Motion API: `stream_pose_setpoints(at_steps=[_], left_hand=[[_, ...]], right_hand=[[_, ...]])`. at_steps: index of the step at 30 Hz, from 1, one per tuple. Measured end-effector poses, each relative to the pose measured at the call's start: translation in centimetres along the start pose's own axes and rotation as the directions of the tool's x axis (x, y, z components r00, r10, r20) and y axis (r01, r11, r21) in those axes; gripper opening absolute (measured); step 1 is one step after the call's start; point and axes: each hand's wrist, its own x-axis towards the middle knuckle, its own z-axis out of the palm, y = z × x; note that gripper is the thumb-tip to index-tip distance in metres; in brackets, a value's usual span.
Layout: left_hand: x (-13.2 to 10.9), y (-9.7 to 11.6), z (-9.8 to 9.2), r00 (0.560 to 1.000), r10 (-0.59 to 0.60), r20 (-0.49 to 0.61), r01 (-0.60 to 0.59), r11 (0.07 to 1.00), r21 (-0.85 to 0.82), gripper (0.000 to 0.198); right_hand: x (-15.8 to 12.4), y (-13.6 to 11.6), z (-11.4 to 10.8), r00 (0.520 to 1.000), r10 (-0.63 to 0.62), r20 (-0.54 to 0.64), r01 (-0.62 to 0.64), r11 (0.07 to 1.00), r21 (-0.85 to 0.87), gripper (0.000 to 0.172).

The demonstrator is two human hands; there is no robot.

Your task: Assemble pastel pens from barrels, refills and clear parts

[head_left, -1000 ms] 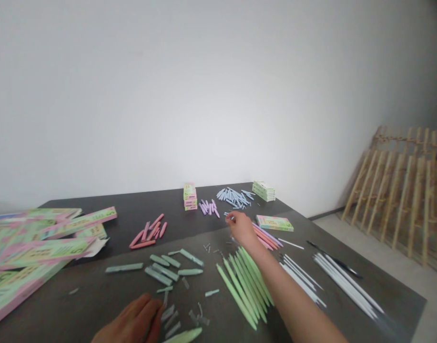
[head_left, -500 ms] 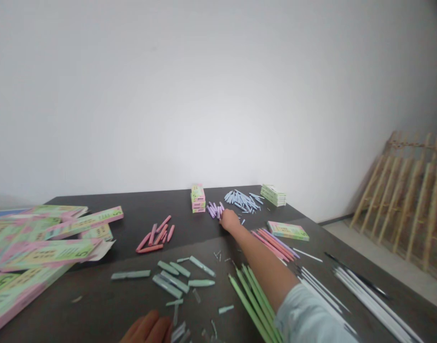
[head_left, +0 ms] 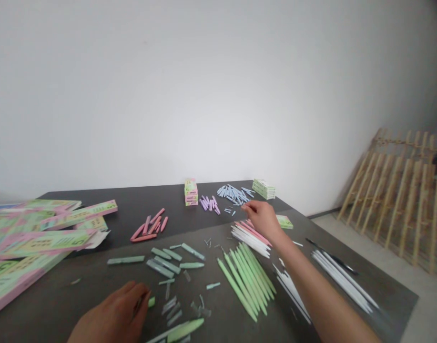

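My left hand point(head_left: 113, 312) is curled low over the table, and a small green pen piece point(head_left: 151, 302) pokes out from its fingers. Just right of it lie a green pen barrel point(head_left: 186, 329) and several clear plastic bits point(head_left: 173, 308). Beyond these are pale green pen caps point(head_left: 165, 265). My right hand point(head_left: 263, 218) is pinched in the air over the table's right side; what its fingertips hold, if anything, I cannot make out. Near it are small blue pieces point(head_left: 229, 210), pink pen barrels point(head_left: 253, 230) and white refills point(head_left: 252, 242). Green pen barrels point(head_left: 245, 281) lie side by side below.
Flattened pink-and-green boxes point(head_left: 43, 243) pile up at left. Pink caps point(head_left: 150, 227), purple caps point(head_left: 210, 204) and a heap of blue caps point(head_left: 232, 193) lie farther back. Boxes are stacked at centre back point(head_left: 191, 193) and right back point(head_left: 264, 189). More white refills point(head_left: 341, 281) lie at right.
My right hand has moved right, away from the purple caps. My left hand has come farther into view, with a green piece showing. A green barrel now lies beside it, and the view has shifted slightly.
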Motion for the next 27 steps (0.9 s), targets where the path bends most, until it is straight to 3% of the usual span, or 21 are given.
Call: stream_pose_setpoints(at_steps=[4, 9, 17, 23, 27], left_hand=[[0.3, -0.2, -1.1, 0.997, -0.059, 0.047, 0.06, 0.998, -0.014, 0.031], [0.0, -0.2, -2.3, 0.999, -0.03, 0.046, 0.031, 0.999, -0.022, 0.027], [0.0, -0.3, -3.0, 0.991, -0.046, 0.128, 0.051, 0.998, -0.038, 0.026], [-1.1, 2.0, -3.3, 0.97, 0.052, 0.236, -0.024, 0.992, -0.121, 0.028], [-2.6, 3.5, -3.3, 0.94, 0.107, 0.323, -0.069, 0.989, -0.128, 0.016]], right_hand=[[-5.6, -0.7, -1.0, 0.998, -0.033, -0.05, 0.039, 0.992, 0.117, 0.026], [-9.2, -1.8, 1.0, 0.976, -0.148, -0.158, 0.175, 0.97, 0.169, 0.025], [-11.1, -2.2, 2.2, 0.955, -0.297, -0.003, 0.293, 0.939, 0.181, 0.023], [-11.6, -2.7, 2.5, 0.938, -0.342, 0.05, 0.327, 0.926, 0.189, 0.023], [-11.7, -2.8, 2.4, 0.936, -0.344, 0.075, 0.326, 0.927, 0.185, 0.023]])
